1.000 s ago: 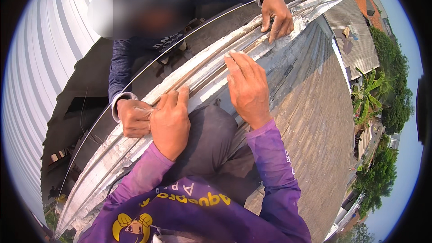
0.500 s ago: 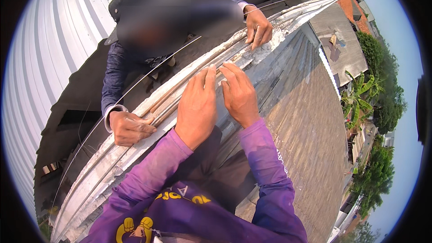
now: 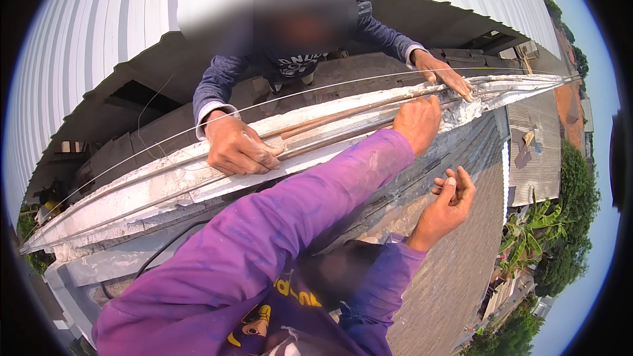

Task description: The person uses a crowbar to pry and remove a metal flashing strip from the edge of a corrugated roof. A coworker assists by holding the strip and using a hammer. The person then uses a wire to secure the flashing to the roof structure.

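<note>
Long thin metal rods (image 3: pixel 343 136) run along the top of a white, plaster-smeared wall (image 3: pixel 171 165). Stretched across in front of me, my left arm ends with my left hand (image 3: pixel 417 126) closed at the rods; its fingertips are partly hidden. Off the wall, over the brown roof, my right hand (image 3: pixel 446 209) hangs with fingers loosely curled and apart, holding nothing. Facing me, another person grips the rods with one hand (image 3: pixel 241 148) at the left. That person's other hand (image 3: pixel 445 74) lies nearly flat by a lump of wet plaster (image 3: pixel 465 112).
A taut string (image 3: pixel 297 94) runs above the wall. White corrugated roofing (image 3: pixel 112 33) rises behind the other person. On my side a brown corrugated roof (image 3: pixel 455 277) slopes away towards trees (image 3: pixel 560 250). A black cable (image 3: pixel 165 247) lies below the wall at left.
The view has turned. My left hand has gone right along the rods, while my right hand has come off the wall and down. The other person's far hand has flattened out.
</note>
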Demonstrator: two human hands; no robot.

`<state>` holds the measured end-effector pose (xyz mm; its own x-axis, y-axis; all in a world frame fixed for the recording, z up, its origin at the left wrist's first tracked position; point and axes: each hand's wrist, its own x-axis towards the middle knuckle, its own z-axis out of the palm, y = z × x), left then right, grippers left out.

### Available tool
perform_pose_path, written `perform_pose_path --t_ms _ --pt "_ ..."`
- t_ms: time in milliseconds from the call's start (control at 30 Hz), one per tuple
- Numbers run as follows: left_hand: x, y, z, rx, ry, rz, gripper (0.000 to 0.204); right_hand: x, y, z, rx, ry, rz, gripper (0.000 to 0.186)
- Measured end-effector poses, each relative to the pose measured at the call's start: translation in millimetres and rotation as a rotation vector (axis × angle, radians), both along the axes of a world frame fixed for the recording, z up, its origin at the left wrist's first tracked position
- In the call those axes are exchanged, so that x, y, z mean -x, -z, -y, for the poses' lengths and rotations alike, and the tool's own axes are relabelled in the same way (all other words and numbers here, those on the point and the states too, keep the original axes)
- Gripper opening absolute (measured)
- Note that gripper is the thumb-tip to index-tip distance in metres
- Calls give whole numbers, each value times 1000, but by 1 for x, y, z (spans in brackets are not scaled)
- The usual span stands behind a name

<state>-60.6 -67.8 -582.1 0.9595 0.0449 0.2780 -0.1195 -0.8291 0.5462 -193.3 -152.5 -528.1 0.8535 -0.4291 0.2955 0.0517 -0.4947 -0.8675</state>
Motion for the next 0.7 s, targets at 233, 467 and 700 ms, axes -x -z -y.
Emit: perform_pose_path --t_ms 233,467,700 --pt "5 -2 -20 176 -9 -117 16 -17 -68 -104 274 -922 35 27" --pt "7 10 -13 130 -41 42 14 -24 -47 -165 278 -1589 -443 26" --pt "17 12 -15 154 -5 -11 14 -6 -35 -178 155 -1333 -384 18"
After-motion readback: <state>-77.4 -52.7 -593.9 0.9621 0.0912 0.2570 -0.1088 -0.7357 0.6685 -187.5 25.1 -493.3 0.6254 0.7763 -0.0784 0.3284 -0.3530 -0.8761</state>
